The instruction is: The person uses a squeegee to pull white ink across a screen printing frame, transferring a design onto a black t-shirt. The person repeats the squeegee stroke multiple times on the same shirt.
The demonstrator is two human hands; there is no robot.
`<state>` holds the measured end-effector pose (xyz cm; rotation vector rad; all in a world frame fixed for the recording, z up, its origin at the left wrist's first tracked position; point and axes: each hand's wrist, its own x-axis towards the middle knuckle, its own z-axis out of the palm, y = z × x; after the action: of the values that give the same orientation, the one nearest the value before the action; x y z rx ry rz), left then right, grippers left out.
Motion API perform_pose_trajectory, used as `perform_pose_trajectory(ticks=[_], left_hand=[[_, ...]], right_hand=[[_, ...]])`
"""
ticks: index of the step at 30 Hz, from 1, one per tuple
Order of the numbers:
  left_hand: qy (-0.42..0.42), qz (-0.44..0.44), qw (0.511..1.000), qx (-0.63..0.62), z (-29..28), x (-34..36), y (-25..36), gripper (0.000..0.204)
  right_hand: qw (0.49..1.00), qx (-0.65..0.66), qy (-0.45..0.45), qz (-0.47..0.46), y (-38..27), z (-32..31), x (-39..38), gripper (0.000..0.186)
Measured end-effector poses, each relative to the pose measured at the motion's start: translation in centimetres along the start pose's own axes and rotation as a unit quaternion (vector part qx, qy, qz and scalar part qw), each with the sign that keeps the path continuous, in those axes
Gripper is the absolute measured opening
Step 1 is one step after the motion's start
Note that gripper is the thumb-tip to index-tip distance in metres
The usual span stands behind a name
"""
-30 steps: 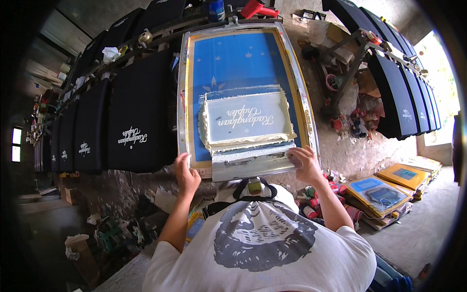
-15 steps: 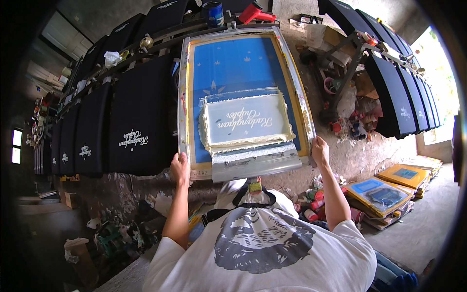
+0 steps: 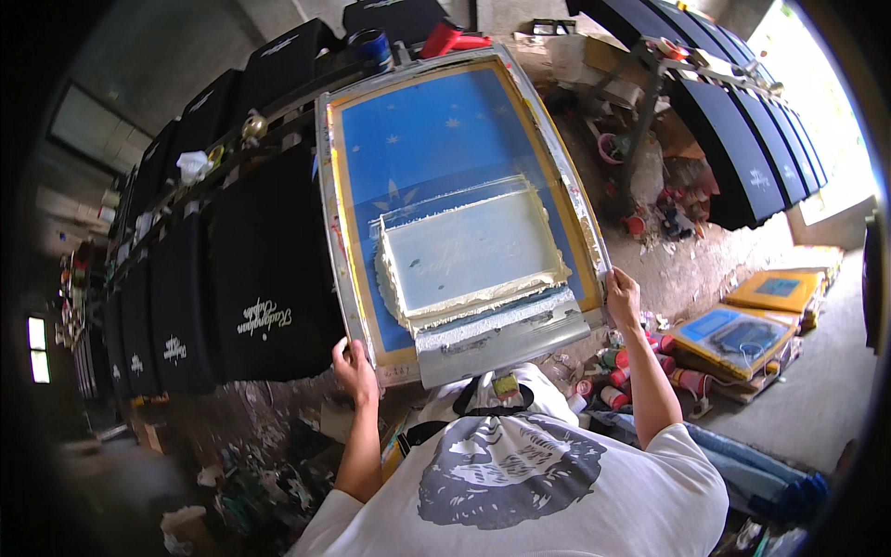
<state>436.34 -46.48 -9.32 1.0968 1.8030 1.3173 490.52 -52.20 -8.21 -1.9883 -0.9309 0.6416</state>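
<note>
My left hand (image 3: 356,371) grips the near left corner of a screen printing frame (image 3: 340,243). At the near right corner my right hand (image 3: 623,295) is closed round the same frame, its fingers partly hidden. Blue mesh (image 3: 427,121) with small leaf shapes fills the far half. Nearer lies a pale rectangular window (image 3: 478,246) bordered by thick cream ink (image 3: 394,288), with faint lettering in it. A wide grey squeegee (image 3: 506,345) rests across the near end, ink along its far edge.
Black fabric panels (image 3: 264,232) with white lettering line the left; more black panels (image 3: 729,153) hang at right. A blue can (image 3: 370,48) and a red gun-shaped tool (image 3: 445,37) stand beyond the frame. Yellow-edged screens (image 3: 772,290) and red containers (image 3: 613,398) lie low at right.
The lettering in the pale window has turned from clear white to faint. The frame appears more tilted, its near end lower in view. Both hands keep hold; the whole view has turned slightly.
</note>
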Motion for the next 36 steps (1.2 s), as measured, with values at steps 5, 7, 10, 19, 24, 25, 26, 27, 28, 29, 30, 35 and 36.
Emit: perform_pose_trajectory(ticks=[5,7,10,19,24,25,26,27,28,29,30,35,36], left_hand=[[-0.023,-0.037,0.999,-0.033,2.2,-0.5,3.2,0.028],[-0.037,-0.027,0.998,-0.048,3.6,0.4,3.9,0.028],[-0.083,-0.014,0.994,-0.075,8.1,1.0,5.5,0.027],[-0.139,-0.003,0.987,-0.08,16.5,-0.2,8.7,0.023],[-0.144,-0.017,0.987,-0.067,16.0,0.9,8.1,0.023],[-0.143,-0.015,0.987,-0.067,16.0,1.1,7.6,0.023],[-0.141,-0.014,0.988,-0.066,16.0,0.8,7.9,0.022],[-0.139,-0.013,0.988,-0.065,16.1,0.5,8.3,0.022],[-0.135,-0.01,0.988,-0.072,16.2,0.1,8.6,0.021],[-0.136,-0.011,0.988,-0.073,15.9,0.3,8.7,0.021],[-0.138,-0.011,0.988,-0.075,15.6,0.5,8.8,0.021],[-0.143,-0.003,0.986,-0.081,14.5,1.5,7.7,0.02],[-0.141,-0.005,0.986,-0.085,14.7,1.6,7.6,0.02]], right_hand=[[0.998,0.014,0.067,-0.005,0.8,-2.8,-1.3,0.03],[0.996,-0.01,0.091,0.008,-0.2,-4.2,-2.0,0.03],[0.99,-0.02,0.141,0.018,1.4,-7.3,-1.6,0.031],[0.979,0.012,0.202,0.008,7.9,-12.7,0.0,0.029],[0.982,0.064,0.174,0.029,5.3,-12.6,-0.5,0.029],[0.983,0.055,0.173,0.036,5.3,-12.5,-0.8,0.03],[0.982,0.062,0.176,0.03,4.5,-12.7,-0.7,0.03],[0.982,0.062,0.175,0.026,4.5,-12.8,-0.7,0.03],[0.983,0.062,0.174,0.022,4.8,-12.9,-0.7,0.03],[0.982,0.063,0.175,0.018,4.4,-12.7,-0.7,0.03],[0.983,0.055,0.175,0.018,4.0,-12.6,-1.1,0.03],[0.986,0.023,0.163,0.017,2.1,-12.3,-1.9,0.031],[0.986,0.02,0.163,0.022,1.8,-12.3,-1.8,0.031]])
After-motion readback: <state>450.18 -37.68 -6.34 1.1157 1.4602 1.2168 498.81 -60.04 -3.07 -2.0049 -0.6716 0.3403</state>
